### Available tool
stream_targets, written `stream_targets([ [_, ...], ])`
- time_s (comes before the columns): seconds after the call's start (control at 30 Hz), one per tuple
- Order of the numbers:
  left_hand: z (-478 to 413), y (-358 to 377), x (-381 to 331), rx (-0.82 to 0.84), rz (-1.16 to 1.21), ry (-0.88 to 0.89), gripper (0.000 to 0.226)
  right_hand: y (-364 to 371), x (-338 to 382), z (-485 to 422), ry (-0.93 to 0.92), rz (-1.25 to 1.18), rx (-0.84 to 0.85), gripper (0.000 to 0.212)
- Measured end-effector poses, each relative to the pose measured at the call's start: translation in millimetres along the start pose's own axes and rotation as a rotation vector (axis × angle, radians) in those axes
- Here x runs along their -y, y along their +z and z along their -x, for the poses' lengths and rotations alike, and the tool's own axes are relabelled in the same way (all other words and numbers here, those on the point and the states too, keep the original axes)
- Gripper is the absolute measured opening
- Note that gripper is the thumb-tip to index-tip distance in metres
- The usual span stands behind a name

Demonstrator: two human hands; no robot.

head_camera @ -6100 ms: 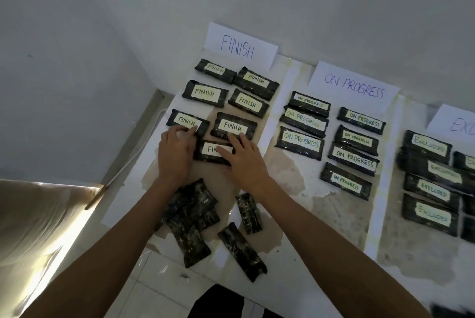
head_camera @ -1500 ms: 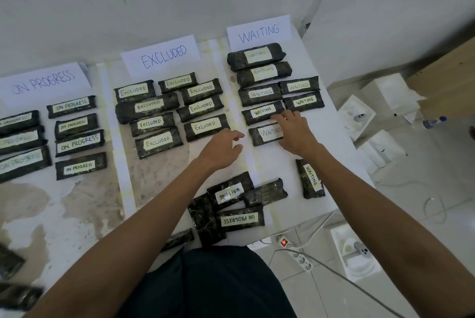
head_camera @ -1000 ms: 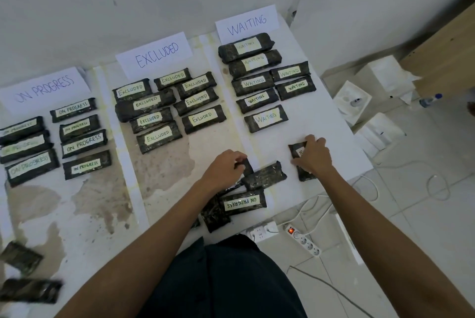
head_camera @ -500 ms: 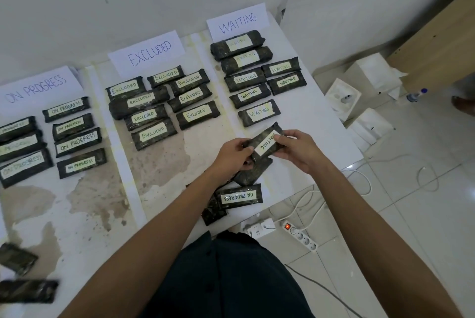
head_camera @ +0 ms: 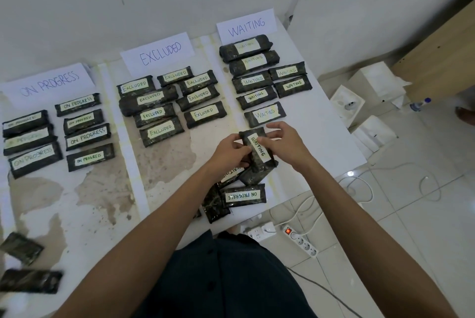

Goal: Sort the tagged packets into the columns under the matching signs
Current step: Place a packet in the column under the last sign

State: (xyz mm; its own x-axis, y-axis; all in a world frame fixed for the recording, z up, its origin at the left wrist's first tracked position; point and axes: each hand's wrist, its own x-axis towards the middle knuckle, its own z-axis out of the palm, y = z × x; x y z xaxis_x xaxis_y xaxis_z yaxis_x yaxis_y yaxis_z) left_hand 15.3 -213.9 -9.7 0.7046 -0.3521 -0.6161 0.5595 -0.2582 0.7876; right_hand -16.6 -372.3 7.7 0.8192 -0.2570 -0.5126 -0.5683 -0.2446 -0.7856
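WAITING packet (head_camera: 257,150) (tag up) | pinched between left hand (head_camera: 229,151) and right hand (head_camera: 285,143)

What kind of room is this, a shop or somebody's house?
Probably a plain room in a house or small workplace, not a shop. The white table sits in a bare wall corner, a power strip lies on the tiled floor, and handwritten signs like the WAITING sign mark sorting columns.

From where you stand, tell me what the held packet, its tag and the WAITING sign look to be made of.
Held packet: probably glossy dark plastic film, judging by its crinkled shine.
Tag: matte pale paper or tape bearing handwriting; which one is unclear.
WAITING sign: plain white paper, flat and matte, hand-lettered in blue ink.
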Motion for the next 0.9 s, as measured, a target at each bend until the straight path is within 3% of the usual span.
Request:
stream_targets([
  [0.1, -6.3, 5.1, -0.6, -0.076, 0.068, -0.037, 0.029, 1.1, 0.6, 4.6, -0.109, 0.297, 0.038, 0.065],
  [0.2, -14.1, 13.4, -2.3, -0.130, 0.137, -0.062, 0.031, 0.8, -6.9, 2.6, -0.199, 0.530, 0.030, 0.068],
  [0.5, -52.9, 69.5, -27.4, -0.100, 0.090, 0.004, 0.030, -48.7, -20.1, -33.8, -0.292, 0.798, -0.119, 0.068],
  [0.6, -74.7, 83.0, -31.3, -0.111, -0.165, 0.099, 0.032, -77.4, -27.7, -60.3, -0.285, 0.908, -0.120, 0.065],
  [0.77, -111.9, 78.9, -20.3, -0.236, -0.937, 0.427, 0.042, -119.1, -40.2, -107.0, -0.300, 1.046, -0.062, 0.063],
  [0.9, -132.2, 70.0, -16.3, -0.271, -1.152, 0.528, 0.040, -131.6, -43.5, -135.2, -0.374, 1.113, -0.024, 0.057],
])
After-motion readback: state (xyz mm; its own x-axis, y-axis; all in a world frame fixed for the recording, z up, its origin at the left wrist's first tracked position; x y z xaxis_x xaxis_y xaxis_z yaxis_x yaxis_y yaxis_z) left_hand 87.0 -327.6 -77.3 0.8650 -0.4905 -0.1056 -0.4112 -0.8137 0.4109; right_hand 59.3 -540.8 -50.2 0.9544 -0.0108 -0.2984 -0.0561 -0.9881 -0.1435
